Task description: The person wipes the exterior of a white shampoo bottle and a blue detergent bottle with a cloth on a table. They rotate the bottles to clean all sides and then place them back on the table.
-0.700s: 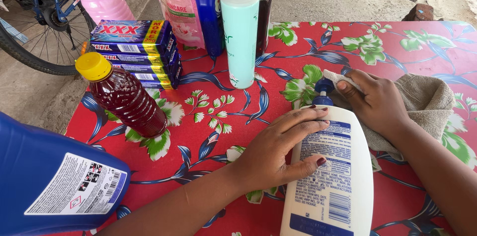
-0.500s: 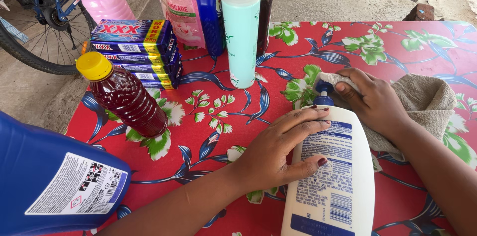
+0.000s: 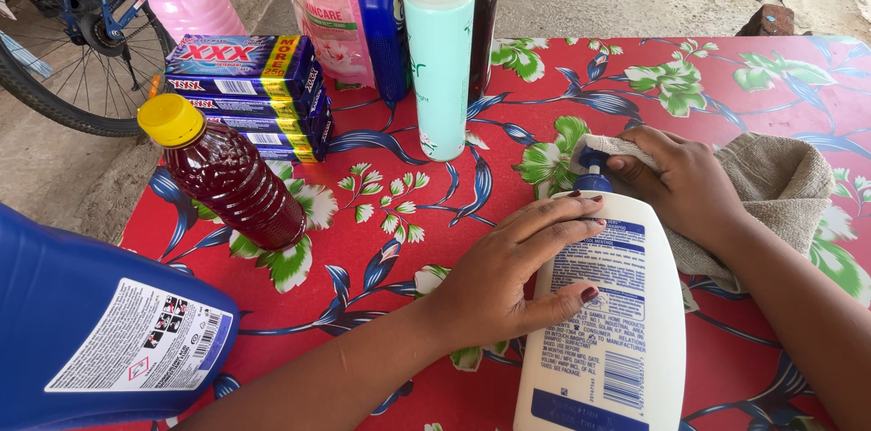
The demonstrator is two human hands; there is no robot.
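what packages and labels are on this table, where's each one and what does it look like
White bottle: lying front right under left hand, blue-and-white back label.
Blue jug: front left, white label with barcode.
Stacked boxes: back left, flat, blue with red and yellow.
Pink pouch: back centre, translucent, printed front.

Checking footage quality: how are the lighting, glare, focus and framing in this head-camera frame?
Head view: soft even daylight, faint shadows, no strong glare; left hand, white bottle and right hand with the cloth look sharp; the blue jug and rear bottles are cropped by the frame edges.
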